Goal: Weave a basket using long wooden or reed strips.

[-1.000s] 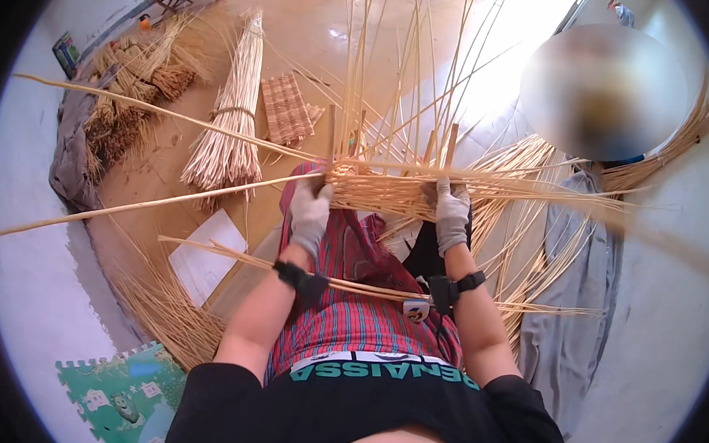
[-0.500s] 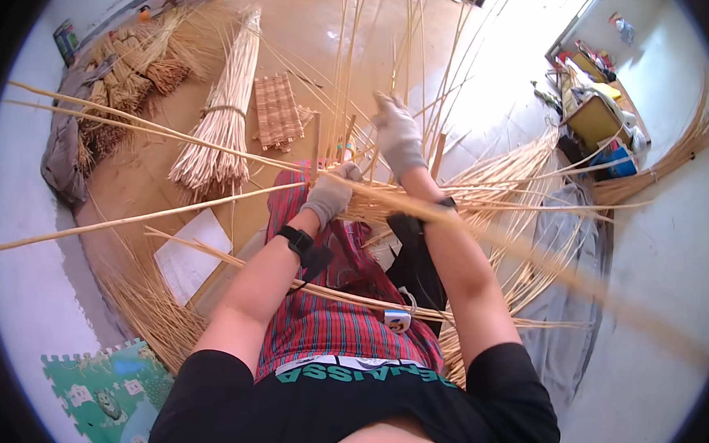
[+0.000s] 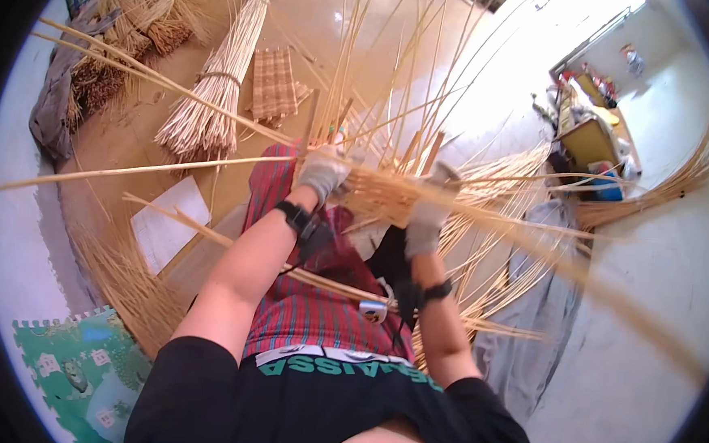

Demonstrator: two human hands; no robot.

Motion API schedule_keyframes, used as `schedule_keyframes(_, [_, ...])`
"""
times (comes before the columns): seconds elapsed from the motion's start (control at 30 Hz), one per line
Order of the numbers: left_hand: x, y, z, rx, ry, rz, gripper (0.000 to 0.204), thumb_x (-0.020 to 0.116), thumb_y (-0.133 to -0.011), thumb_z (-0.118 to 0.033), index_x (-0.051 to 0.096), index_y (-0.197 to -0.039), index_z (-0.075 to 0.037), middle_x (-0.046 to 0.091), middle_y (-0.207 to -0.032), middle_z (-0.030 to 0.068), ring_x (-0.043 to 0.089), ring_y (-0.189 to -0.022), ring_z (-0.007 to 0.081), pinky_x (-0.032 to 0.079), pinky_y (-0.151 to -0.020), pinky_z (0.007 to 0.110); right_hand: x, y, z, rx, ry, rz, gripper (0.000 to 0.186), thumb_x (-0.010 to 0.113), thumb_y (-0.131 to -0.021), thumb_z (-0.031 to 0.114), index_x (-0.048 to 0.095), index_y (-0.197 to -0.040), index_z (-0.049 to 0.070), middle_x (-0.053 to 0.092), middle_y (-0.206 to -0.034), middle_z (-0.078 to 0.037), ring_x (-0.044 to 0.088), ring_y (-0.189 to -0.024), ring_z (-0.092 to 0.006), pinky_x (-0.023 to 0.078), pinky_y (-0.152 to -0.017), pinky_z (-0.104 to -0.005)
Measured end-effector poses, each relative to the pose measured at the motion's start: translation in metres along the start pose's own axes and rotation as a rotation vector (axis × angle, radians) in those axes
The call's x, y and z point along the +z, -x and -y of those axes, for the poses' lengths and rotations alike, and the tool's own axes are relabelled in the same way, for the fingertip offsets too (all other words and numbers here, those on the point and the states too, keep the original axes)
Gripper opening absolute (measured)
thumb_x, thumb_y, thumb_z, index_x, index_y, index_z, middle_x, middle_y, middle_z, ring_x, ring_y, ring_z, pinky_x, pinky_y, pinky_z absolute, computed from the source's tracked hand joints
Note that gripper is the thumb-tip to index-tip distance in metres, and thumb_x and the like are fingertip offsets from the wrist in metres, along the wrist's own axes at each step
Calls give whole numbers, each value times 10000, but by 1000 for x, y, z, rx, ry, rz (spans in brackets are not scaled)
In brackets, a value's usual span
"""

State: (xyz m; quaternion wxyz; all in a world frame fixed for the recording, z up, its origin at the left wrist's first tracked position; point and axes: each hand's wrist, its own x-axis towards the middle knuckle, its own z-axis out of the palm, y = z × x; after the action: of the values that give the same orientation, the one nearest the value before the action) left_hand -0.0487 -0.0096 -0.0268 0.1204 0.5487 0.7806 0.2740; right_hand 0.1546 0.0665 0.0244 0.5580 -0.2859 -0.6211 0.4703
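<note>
A half-woven piece of pale cane (image 3: 372, 192) lies across my lap, with long rods rising from it and thin upright stakes at both ends. My left hand (image 3: 322, 173), in a grey-white glove, is closed on its left end beside a stake. My right hand (image 3: 430, 206), gloved and blurred, is at the right end with fingers curled on the weave. Long loose strands (image 3: 579, 272) sweep across to the right, smeared by motion. More canes (image 3: 338, 288) lie over my striped red lap cloth (image 3: 316, 325).
A tied cane bundle (image 3: 207, 107), woven checked pieces (image 3: 272, 86) and darker bundles (image 3: 112, 69) lie ahead-left. A white board (image 3: 172, 222) and green foam mat (image 3: 77, 375) are at left. A cluttered yellow cabinet (image 3: 587, 142), cane bundle (image 3: 670, 176) and grey cloth (image 3: 518, 337) are at right.
My right hand rose among the upright rods half a second ago and has come back down to the right end of the weave. My left hand stays at the left end, now slightly higher.
</note>
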Motion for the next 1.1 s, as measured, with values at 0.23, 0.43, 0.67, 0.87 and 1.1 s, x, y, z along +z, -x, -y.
schedule_keyframes(0.23, [-22,35,-80,-42,299,-778,138,672,-956,-168,683,-1032,-53,678,-1024,196,658,-1023,328,531,-843,376,-71,-29,19,359,-302,-20,160,591,-1038,146,541,-1188,122,704,-988,-107,714,-931,-216,619,-786,-370])
schedule_keyframes(0.43, [10,-18,-96,-187,486,302,382,590,-1001,-312,629,-1190,18,699,-907,197,683,-635,285,532,-594,422,-68,-60,44,279,123,7,188,615,-988,117,536,-1155,84,718,-989,-92,729,-926,-171,544,-585,-276])
schedule_keyframes(0.67, [8,-21,-100,-243,442,313,543,583,-974,-473,649,-1156,35,699,-817,196,686,-633,296,551,-646,427,-4,-177,36,308,541,370,687,749,-844,267,509,-1427,-4,670,-1239,-241,624,-1190,-386,496,-1022,-406])
schedule_keyframes(0.87, [-14,-1,-97,-421,681,449,514,704,-928,-338,575,-1339,-58,704,-923,179,725,-872,292,579,-802,436,-97,-104,44,313,1513,495,685,753,-824,513,607,-1223,-24,680,-1219,-234,635,-1154,-386,497,-988,-458])
schedule_keyframes(1.1, [-31,63,-81,205,-490,-128,762,743,-833,-332,426,-1516,-217,424,-1545,161,459,-1390,314,240,-1185,591,-26,1,24,-501,1435,647,1106,812,-675,603,383,-1498,2,483,-1462,-212,397,-1391,-403,188,-1220,-547])
